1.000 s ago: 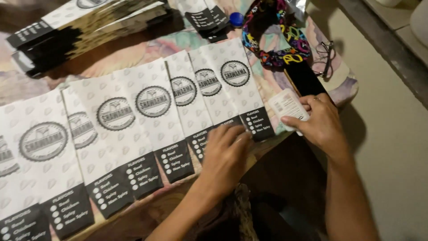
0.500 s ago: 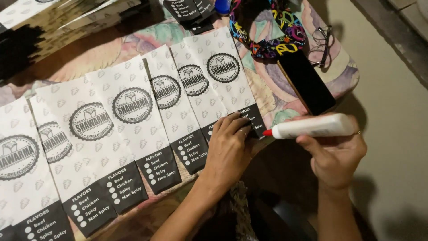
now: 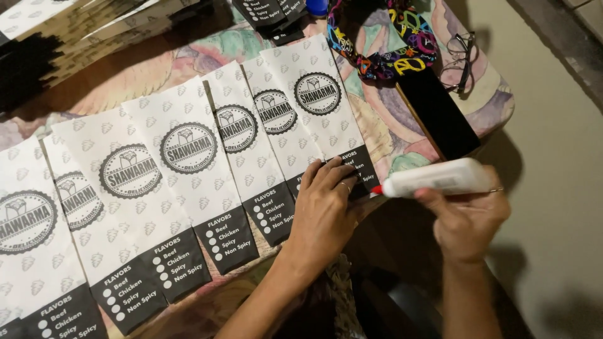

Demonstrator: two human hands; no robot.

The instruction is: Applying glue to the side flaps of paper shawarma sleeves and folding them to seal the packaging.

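Moved closer since half a second ago: red tip of the white glue bottle (image 3: pixel 440 178) now almost at the left fingertips, with the same overhand hold on it as before.

Far left of the fingers: 6 white paper sleeves (image 3: pixel 182 150) laid in an overlapping row, each with a round dark emblem in the middle and a black band with white dots at the near end. Above that row, well away from both hands: a stack of folded sleeves (image 3: pixel 75 37) along the far edge.

Left hand (image 3: pixel 326 210) pressed flat, fingers (image 3: pixel 330 176) spread slightly and lying on the black band of the sleeve at the right end of the row; holding nothing, only pinning paper down. A ring on 1 finger.

Just right of those fingertips: the bottle's red tip, nearly touching, the bottle lying roughly level. Right hand (image 3: pixel 468 220) closed around the bottle's body, fingers wrapped over the top, thumb side hidden.

Beyond the right fingers: a black phone (image 3: pixel 440 113) lying slantwise on the flowered tablecloth (image 3: pixel 389 144). Further beyond: a bright patterned cloth band (image 3: pixel 383 47), and to its right a pair of glasses (image 3: pixel 461 56) near the table's edge.
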